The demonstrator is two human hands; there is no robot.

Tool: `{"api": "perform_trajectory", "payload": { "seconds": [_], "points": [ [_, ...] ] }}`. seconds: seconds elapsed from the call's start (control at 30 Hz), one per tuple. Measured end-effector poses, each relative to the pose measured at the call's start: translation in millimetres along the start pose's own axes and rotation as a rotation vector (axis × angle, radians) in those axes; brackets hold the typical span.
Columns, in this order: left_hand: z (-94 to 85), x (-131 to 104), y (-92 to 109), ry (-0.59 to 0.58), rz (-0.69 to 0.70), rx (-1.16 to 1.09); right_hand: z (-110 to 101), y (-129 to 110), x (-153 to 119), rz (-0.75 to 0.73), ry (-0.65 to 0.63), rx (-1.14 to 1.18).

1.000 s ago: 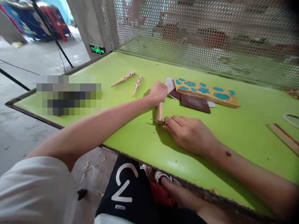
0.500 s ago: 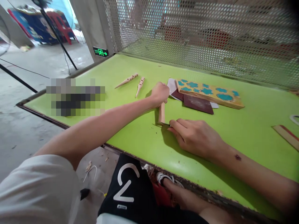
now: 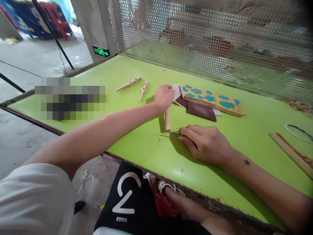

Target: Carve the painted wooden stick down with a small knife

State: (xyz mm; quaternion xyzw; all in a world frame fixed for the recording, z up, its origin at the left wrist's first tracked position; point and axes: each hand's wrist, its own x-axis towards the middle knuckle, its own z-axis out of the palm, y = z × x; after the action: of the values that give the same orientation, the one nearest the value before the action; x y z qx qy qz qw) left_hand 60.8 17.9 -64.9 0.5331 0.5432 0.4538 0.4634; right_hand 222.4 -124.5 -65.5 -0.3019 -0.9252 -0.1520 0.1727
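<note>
"Looking at the green table (image 3: 137, 130), where's the wooden stick (image 3: 167, 120) exactly?"

"Flat on the tabletop, right in the middle of the view. The left hand (image 3: 164, 97) is curled over its far part, fingers closed on it, and the near end pokes out toward the person. Can't really tell how each finger sits under there."

"And the right hand (image 3: 207, 142)?"

"Pinching a thin metal tool (image 3: 174, 132) between thumb and fingers. Its tip is right by the stick's near end, but I honestly can't tell if they touch."

"What's that stuff past the hands?"

"Board with teal blobs on yellow (image 3: 215, 98), lying over some dark brown sheets (image 3: 201, 111) and pale sheets (image 3: 176, 92). Off to the left of those you've got two carved, pointy pieces with dark notches, one slanted (image 3: 129, 84) and one more upright in the view (image 3: 143, 90)."

"Anything on the right side?"

"Yeah, a wood strip (image 3: 288, 151) near a whitish loop (image 3: 290, 132), plus a pile of shavings (image 3: 299, 106) by the back edge. Mesh screen (image 3: 195, 49) runs along the back. Left side of the table has a pixelated patch, so no clue what's there."
</note>
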Motion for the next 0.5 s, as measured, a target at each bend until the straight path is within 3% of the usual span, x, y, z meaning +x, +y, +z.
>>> {"api": "perform_trajectory", "payload": {
  "seconds": [0.17,0.5],
  "points": [
    [-0.1,-1,0,0.0,0.169,0.19,0,-2,5,-0.011,-0.007,-0.014],
    [4.3,-4,-7,-0.019,0.136,0.405,2,-7,16,-0.049,-0.013,-0.022]
  ]
}}
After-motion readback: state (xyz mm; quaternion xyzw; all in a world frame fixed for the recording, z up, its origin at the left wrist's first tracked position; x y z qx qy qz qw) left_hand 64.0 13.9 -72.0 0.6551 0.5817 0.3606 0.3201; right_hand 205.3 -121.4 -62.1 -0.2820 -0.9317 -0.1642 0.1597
